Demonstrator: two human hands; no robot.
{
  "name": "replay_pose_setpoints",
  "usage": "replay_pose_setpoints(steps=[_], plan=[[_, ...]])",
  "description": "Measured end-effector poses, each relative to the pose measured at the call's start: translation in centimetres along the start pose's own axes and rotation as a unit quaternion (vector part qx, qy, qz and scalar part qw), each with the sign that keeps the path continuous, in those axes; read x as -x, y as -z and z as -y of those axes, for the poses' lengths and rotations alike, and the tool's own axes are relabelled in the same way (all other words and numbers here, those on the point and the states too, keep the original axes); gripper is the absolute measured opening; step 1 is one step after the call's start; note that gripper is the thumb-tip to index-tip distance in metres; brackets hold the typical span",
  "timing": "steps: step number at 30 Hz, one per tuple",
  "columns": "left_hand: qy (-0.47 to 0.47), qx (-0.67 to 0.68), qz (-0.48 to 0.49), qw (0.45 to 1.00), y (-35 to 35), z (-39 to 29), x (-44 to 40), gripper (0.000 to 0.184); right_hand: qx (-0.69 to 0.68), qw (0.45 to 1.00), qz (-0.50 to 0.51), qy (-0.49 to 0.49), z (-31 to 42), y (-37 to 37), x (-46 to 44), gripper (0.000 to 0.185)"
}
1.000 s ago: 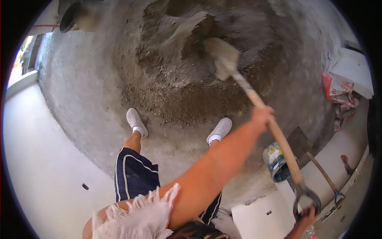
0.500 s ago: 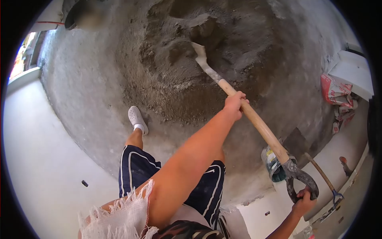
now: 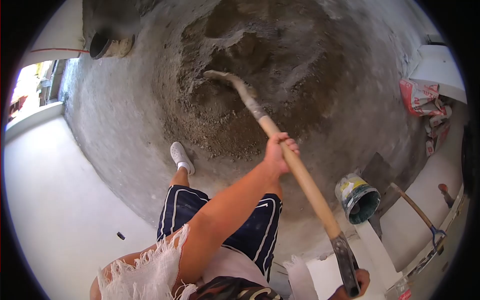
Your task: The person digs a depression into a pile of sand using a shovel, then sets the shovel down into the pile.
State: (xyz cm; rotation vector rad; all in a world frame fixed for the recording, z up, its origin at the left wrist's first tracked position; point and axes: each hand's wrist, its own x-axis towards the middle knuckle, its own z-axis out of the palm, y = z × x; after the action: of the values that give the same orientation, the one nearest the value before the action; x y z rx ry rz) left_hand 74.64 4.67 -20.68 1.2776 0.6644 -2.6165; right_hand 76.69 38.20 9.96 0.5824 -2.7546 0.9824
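Slanting across the view is a shovel with a pale wooden shaft and a dark D-shaped grip. My left hand is wrapped round the middle of the shaft. At the near end, my right hand is closed on the grip, partly hidden behind it. The shovel's blade is turned on edge over a large heap of grey-brown, sand-like mix. Whether the blade touches the heap I cannot tell.
A paint-stained bucket stands right of the shaft, near a second shovel. Torn red-and-white bags lie at the far right. Another bucket lies tipped at the upper left. My shoe is beside the heap.
The shovel's blade has swung left and rolled onto its edge. Its grip has come down closer to my body and turned edge-on. Both hands moved with it, still holding on.
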Motion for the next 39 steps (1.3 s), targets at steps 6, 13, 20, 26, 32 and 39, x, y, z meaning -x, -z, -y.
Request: replay_pose_setpoints(steps=[6,13,20,26,32,39], plan=[[0.069,0.011,0.087,0.994,-6.7,4.4,-4.7,0.016,0.04,0.982,0.056,0.173,4.9,1.1,-5.5,0.024],[0.015,-0.072,0.027,0.997,-2.8,0.1,-8.9,0.011,0.027,0.951,0.187,0.244,6.4,-5.3,-6.3,0.03],[-0.01,-0.059,0.009,0.998,-0.7,0.2,-1.3,0.01,0.01,0.964,0.148,0.219,8.0,-1.4,-4.3,0.022],[-0.002,-0.084,-0.05,0.995,-1.7,-0.2,4.8,0.01,0.038,0.987,0.069,0.14,10.5,3.0,-0.4,0.024],[-0.034,-0.055,0.027,0.998,-9.7,-4.5,8.8,0.01,0.012,0.987,0.049,0.15,16.9,-1.1,-3.1,0.034],[-0.031,-0.249,-0.065,0.966,-8.0,-18.0,13.4,0.014,0.093,0.916,0.338,0.197,30.5,-17.5,-1.4,0.035]])
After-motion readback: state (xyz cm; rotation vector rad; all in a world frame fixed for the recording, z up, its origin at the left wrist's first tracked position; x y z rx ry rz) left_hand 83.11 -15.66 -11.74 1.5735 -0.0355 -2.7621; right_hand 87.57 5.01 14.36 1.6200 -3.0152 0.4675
